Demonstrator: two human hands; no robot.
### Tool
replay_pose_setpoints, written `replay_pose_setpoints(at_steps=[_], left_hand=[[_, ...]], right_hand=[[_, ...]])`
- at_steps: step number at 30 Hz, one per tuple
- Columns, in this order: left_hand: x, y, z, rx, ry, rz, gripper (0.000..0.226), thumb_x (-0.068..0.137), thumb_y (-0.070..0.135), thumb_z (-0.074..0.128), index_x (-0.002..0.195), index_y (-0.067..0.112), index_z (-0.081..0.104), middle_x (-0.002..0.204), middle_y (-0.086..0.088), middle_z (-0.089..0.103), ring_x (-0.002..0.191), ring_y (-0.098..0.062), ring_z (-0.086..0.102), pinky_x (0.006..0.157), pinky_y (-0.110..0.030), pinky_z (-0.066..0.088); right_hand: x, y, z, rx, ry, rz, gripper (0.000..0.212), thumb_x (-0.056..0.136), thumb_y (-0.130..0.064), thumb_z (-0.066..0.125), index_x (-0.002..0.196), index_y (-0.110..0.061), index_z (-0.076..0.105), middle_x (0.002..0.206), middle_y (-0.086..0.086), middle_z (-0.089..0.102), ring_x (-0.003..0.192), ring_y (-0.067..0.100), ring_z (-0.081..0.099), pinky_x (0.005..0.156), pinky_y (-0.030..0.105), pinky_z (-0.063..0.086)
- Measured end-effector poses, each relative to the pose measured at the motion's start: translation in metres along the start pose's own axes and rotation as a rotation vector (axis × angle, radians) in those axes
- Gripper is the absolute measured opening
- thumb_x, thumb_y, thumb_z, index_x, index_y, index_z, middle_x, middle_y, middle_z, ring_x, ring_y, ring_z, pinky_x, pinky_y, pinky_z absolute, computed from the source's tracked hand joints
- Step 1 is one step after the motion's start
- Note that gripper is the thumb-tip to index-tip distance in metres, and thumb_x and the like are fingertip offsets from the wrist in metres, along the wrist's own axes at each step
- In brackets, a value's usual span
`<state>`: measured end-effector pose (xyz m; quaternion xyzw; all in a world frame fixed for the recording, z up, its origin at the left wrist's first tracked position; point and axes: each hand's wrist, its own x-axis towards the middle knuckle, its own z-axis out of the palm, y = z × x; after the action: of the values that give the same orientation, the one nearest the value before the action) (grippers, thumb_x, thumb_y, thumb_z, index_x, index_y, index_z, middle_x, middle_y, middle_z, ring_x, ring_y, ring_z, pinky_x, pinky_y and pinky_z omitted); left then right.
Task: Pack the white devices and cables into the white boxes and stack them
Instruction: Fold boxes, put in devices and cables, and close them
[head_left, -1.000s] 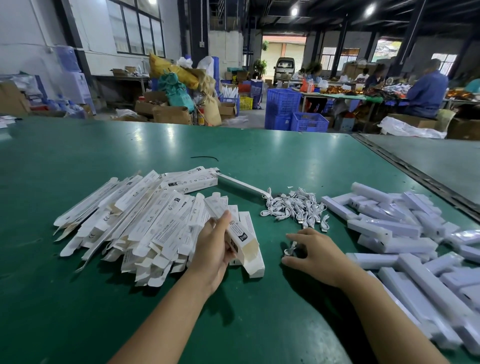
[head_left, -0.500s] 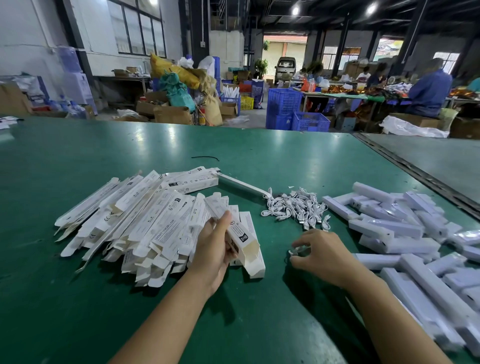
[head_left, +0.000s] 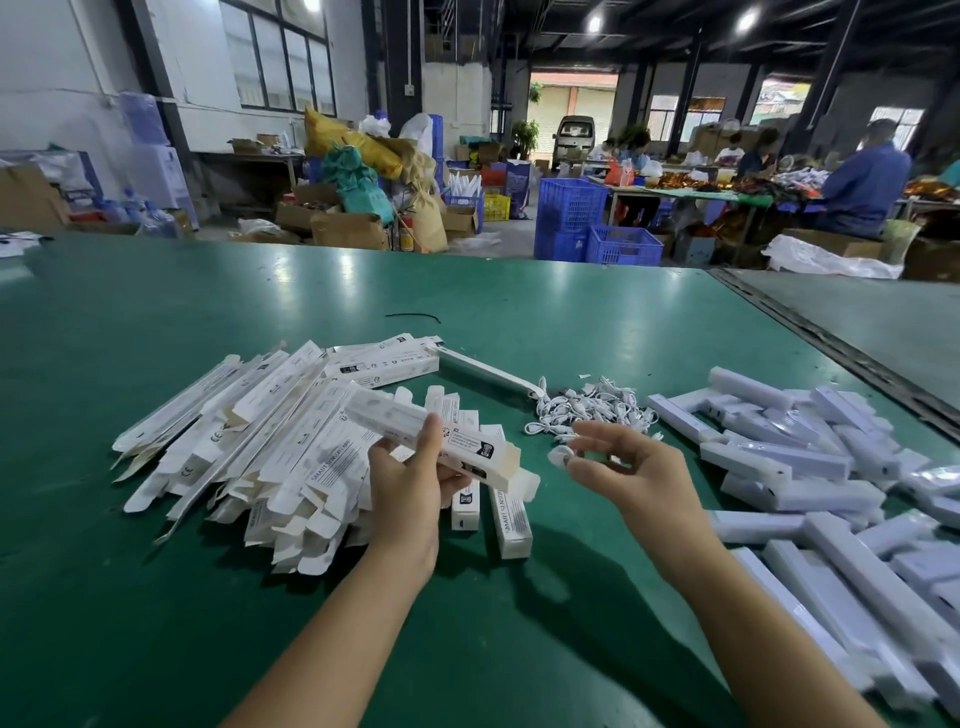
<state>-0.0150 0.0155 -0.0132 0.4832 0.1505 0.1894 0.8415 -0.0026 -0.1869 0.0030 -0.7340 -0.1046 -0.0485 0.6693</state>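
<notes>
My left hand (head_left: 410, 483) grips a long white box (head_left: 431, 436) lifted off the table, its open end pointing right. My right hand (head_left: 628, 467) is raised beside that end and pinches a small coiled white cable (head_left: 561, 457). A fanned pile of flat white boxes (head_left: 249, 431) lies on the green table (head_left: 467, 623) at the left. More coiled cables (head_left: 592, 405) lie in a heap behind my right hand. White bar-shaped devices (head_left: 810, 478) in clear wrap are heaped at the right.
A long white bar (head_left: 488, 369) lies behind the boxes. A thin black strand (head_left: 413, 317) lies farther back on the table. A seam (head_left: 831, 348) separates a second table at the right. Beyond are blue crates (head_left: 571, 218), cardboard boxes and people at other tables.
My left hand lifted one box off the pile and turned it level. My right hand rose from the table with a cable pinched in its fingers and moved toward the box's end.
</notes>
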Motion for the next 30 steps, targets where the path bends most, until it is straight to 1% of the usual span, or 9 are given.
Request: replay_pose_setpoints(at_steps=[3, 7, 9, 12, 15, 18, 22, 26, 30], left_hand=[[0.001, 0.000, 0.000, -0.018, 0.052, 0.053, 0.025, 0.092, 0.022, 0.069, 0.104, 0.017, 0.047, 0.081, -0.002, 0.073, 0.063, -0.011, 0.071, 0.054, -0.021, 0.055], [-0.001, 0.000, 0.002, -0.050, 0.021, 0.108, 0.030, 0.090, 0.013, 0.070, 0.110, 0.009, 0.047, 0.093, -0.007, 0.073, 0.077, -0.019, 0.074, 0.063, -0.025, 0.059], [-0.003, -0.001, 0.002, -0.061, -0.012, 0.117, 0.036, 0.089, 0.010, 0.070, 0.116, 0.004, 0.047, 0.096, -0.009, 0.072, 0.081, -0.021, 0.074, 0.067, -0.027, 0.059], [-0.007, -0.001, 0.004, -0.071, -0.070, 0.125, 0.041, 0.086, 0.011, 0.071, 0.119, 0.001, 0.048, 0.090, -0.003, 0.073, 0.082, -0.021, 0.075, 0.068, -0.027, 0.060], [-0.011, 0.000, 0.005, -0.072, -0.121, 0.132, 0.058, 0.074, 0.023, 0.075, 0.121, 0.002, 0.047, 0.096, -0.007, 0.072, 0.090, -0.023, 0.074, 0.072, -0.028, 0.059], [-0.012, -0.001, 0.005, -0.075, -0.148, 0.131, 0.063, 0.071, 0.024, 0.074, 0.123, 0.001, 0.046, 0.107, -0.016, 0.069, 0.096, -0.027, 0.073, 0.073, -0.029, 0.060], [-0.014, -0.003, 0.006, -0.066, -0.178, 0.127, 0.062, 0.071, 0.021, 0.074, 0.123, 0.002, 0.046, 0.104, -0.014, 0.072, 0.091, -0.027, 0.074, 0.070, -0.029, 0.060], [-0.012, -0.004, 0.005, -0.043, -0.198, 0.132, 0.059, 0.072, 0.022, 0.074, 0.123, 0.005, 0.048, 0.106, -0.016, 0.072, 0.092, -0.029, 0.074, 0.070, -0.030, 0.060], [-0.012, -0.007, 0.006, 0.003, -0.213, 0.124, 0.058, 0.072, 0.023, 0.073, 0.123, 0.007, 0.050, 0.101, -0.012, 0.074, 0.091, -0.028, 0.074, 0.067, -0.028, 0.059]], right_hand=[[-0.002, -0.002, 0.008, 0.269, -0.026, 0.074, 0.027, 0.076, -0.002, 0.077, 0.093, -0.023, 0.077, 0.096, 0.004, 0.076, 0.091, 0.019, 0.072, 0.080, 0.026, 0.057], [-0.005, -0.001, 0.016, 0.314, -0.004, 0.127, 0.027, 0.068, -0.007, 0.082, 0.091, -0.020, 0.077, 0.099, 0.006, 0.076, 0.098, 0.022, 0.071, 0.092, 0.037, 0.053], [-0.006, 0.001, 0.019, 0.348, 0.024, 0.141, 0.024, 0.074, -0.001, 0.080, 0.090, -0.018, 0.077, 0.099, 0.006, 0.076, 0.099, 0.021, 0.071, 0.089, 0.034, 0.053], [-0.006, 0.002, 0.024, 0.431, 0.081, 0.191, 0.024, 0.076, 0.002, 0.077, 0.096, -0.012, 0.074, 0.097, 0.007, 0.076, 0.098, 0.020, 0.072, 0.078, 0.022, 0.056], [-0.006, 0.002, 0.026, 0.507, 0.093, 0.229, 0.034, 0.073, 0.002, 0.077, 0.105, -0.004, 0.067, 0.096, 0.010, 0.076, 0.096, 0.022, 0.072, 0.076, 0.020, 0.057], [-0.006, 0.002, 0.025, 0.573, 0.089, 0.274, 0.043, 0.065, -0.002, 0.077, 0.106, -0.002, 0.065, 0.095, 0.010, 0.076, 0.090, 0.018, 0.073, 0.072, 0.019, 0.057], [-0.005, 0.003, 0.026, 0.518, 0.059, 0.345, 0.028, 0.077, 0.002, 0.073, 0.103, -0.006, 0.067, 0.090, 0.006, 0.077, 0.077, 0.006, 0.070, 0.069, 0.016, 0.053], [-0.006, 0.001, 0.026, 0.559, 0.046, 0.368, 0.036, 0.063, -0.005, 0.077, 0.098, -0.005, 0.068, 0.088, 0.008, 0.076, 0.075, 0.010, 0.071, 0.063, 0.016, 0.054], [-0.006, 0.005, 0.026, 0.442, 0.067, 0.395, 0.013, 0.080, -0.007, 0.075, 0.091, -0.013, 0.072, 0.083, 0.001, 0.076, 0.071, 0.010, 0.066, 0.060, 0.019, 0.045]])
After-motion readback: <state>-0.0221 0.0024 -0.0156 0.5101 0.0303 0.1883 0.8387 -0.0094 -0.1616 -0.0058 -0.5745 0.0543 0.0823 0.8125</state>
